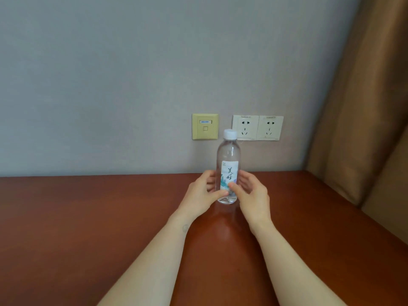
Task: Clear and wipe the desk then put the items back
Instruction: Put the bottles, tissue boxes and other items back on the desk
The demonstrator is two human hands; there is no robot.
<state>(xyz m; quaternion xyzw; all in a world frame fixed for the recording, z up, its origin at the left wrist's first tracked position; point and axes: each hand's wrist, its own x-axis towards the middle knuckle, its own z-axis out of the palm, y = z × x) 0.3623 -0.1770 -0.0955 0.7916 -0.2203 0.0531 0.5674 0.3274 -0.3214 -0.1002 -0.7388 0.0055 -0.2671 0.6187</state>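
The water bottle (228,155) is upright near the rear edge of the desk (88,217), a little toward its right side and close to the wall. Both hands hold its lower half. The left hand (199,193) curls round it from the left with the thumb across the front, low down. The right hand (254,193) comes from the other side and its thumb presses on the paper label (229,171).

The bottle is clear plastic with a white cap (230,134), and it seems full, so it should feel moderately heavy for its size. The thin wall will probably give a little if squeezed. The smooth plastic may slip, so the labelled middle, where the hands are now, is likely the better place to hold it. The cap looks closed, so spilling is not a big worry.

The fingers of both hands go behind the bottle and are mostly hidden. It is hard to say whether the base rests on the desk or is slightly lifted. The front edge of the desk is cut off. No cloth or other desk items are visible.
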